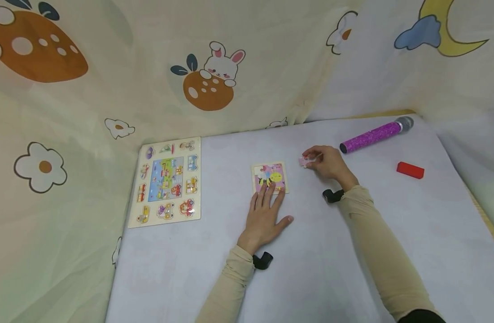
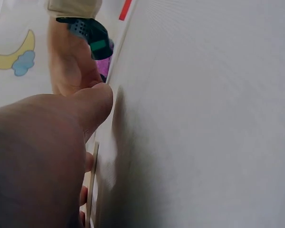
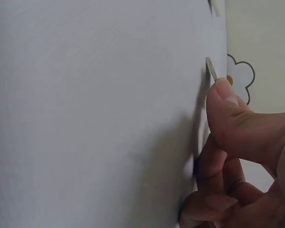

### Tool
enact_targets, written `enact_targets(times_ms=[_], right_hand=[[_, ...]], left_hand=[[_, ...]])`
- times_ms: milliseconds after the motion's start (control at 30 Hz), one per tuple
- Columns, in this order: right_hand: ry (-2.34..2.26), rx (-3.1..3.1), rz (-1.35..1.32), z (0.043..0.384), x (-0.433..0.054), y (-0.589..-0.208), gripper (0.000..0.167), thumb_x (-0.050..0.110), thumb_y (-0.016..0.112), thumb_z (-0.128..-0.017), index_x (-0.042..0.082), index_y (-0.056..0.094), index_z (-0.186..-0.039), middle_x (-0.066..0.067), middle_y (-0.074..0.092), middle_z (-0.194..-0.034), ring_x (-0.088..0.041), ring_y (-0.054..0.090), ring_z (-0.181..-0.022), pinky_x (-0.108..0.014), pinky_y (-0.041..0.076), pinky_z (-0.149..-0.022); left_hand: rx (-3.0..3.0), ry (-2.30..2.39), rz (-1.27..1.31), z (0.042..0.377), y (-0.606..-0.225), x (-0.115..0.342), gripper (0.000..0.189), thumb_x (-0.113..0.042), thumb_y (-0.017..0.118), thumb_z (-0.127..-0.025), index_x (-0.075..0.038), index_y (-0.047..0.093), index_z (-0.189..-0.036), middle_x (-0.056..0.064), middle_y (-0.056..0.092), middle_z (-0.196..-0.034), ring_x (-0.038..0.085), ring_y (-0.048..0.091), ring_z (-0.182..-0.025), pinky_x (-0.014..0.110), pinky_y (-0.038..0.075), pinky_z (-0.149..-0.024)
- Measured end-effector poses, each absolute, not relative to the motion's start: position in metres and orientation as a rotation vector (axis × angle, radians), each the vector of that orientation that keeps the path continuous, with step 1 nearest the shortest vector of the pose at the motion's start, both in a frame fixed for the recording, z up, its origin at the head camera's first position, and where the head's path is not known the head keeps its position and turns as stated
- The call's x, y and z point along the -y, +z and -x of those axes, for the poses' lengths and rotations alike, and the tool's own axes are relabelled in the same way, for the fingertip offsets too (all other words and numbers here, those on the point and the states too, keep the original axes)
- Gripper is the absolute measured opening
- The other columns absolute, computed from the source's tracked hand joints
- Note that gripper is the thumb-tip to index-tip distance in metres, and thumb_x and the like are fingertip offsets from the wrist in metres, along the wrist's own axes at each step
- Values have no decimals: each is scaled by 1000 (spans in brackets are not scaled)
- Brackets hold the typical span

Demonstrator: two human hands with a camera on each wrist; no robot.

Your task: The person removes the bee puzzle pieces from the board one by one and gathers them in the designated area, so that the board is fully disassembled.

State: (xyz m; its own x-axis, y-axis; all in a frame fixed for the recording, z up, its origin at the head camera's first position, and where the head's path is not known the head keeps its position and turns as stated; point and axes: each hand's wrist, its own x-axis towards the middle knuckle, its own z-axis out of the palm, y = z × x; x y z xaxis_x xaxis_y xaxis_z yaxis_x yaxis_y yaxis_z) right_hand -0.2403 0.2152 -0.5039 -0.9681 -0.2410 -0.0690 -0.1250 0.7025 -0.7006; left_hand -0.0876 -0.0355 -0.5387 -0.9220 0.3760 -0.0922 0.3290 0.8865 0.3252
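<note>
Resting straight, spread fingers of the left hand point(image 1: 264, 220) on a bee jigsaw puzzle point(image 1: 273, 172) at mid-frame, likely to steady it; pinching a pink puzzle piece point(image 1: 303, 161) in the right hand point(image 1: 326, 162), farther right.

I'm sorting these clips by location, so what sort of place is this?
Probably a children's play corner, perhaps staged indoors; the room beyond is hidden. A cartoon-printed curtain hangs behind a white-covered table that holds a vehicle puzzle board and a glittery purple microphone.
</note>
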Motion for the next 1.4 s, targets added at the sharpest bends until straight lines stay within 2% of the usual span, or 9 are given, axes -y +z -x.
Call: enact_targets(times_ms=[133,300,500,700,900,1067,1200,1400], right_hand=[[-1102,-2756,269,241,-215,-506,33,1,76,-94,6,75,-126,-21,71,-114,-33,63,-98,-40,49,-84],[-1091,-2762,252,243,-216,-508,31,1,76,-93,5,77,-123,-20,71,-109,-33,63,-95,-38,49,-82],[-1089,-2754,209,243,-217,-509,31,4,78,-93,6,77,-123,-20,71,-108,-32,65,-96,-39,50,-84],[-1098,-2736,188,241,-217,-506,35,7,79,-93,6,76,-128,-21,72,-112,-33,65,-99,-37,50,-85],[-1174,-2763,312,240,-201,-496,36,4,79,-91,5,76,-127,-20,73,-105,-33,68,-94,-37,51,-82],[-1107,-2744,505,244,-170,-493,31,11,83,-92,2,78,-121,-19,71,-104,-32,66,-93,-41,52,-85],[-1053,-2708,634,246,-145,-496,31,9,85,-90,1,78,-118,-18,72,-103,-30,65,-89,-40,52,-83],[-977,-2670,680,244,-120,-495,30,10,85,-90,1,78,-118,-16,73,-105,-29,65,-92,-42,53,-85]], left_hand=[[-2917,455,-545,88,-539,35,82,-63,50,-106,-24,21,-171,7,7,-180,30,3,-167,52,9,-134],[-2942,454,-547,87,-541,34,81,-61,52,-105,-23,24,-171,8,11,-180,31,6,-167,52,11,-134],[-2963,468,-546,85,-541,33,80,-59,54,-105,-22,26,-170,9,13,-179,32,8,-166,53,14,-133],[-2943,480,-536,85,-544,31,79,-59,52,-106,-24,24,-171,8,9,-180,31,6,-167,52,11,-134],[-2953,462,-529,87,-544,33,78,-60,50,-107,-24,23,-171,7,9,-180,30,5,-167,51,11,-134],[-2962,484,-533,88,-544,35,78,-59,51,-107,-23,25,-171,8,11,-180,30,7,-167,52,12,-134],[-2966,489,-534,88,-546,35,77,-60,51,-107,-25,26,-170,7,12,-180,29,6,-167,52,12,-134],[-2995,497,-557,89,-552,35,76,-61,51,-106,-25,28,-170,6,15,-179,28,8,-167,52,14,-133]])
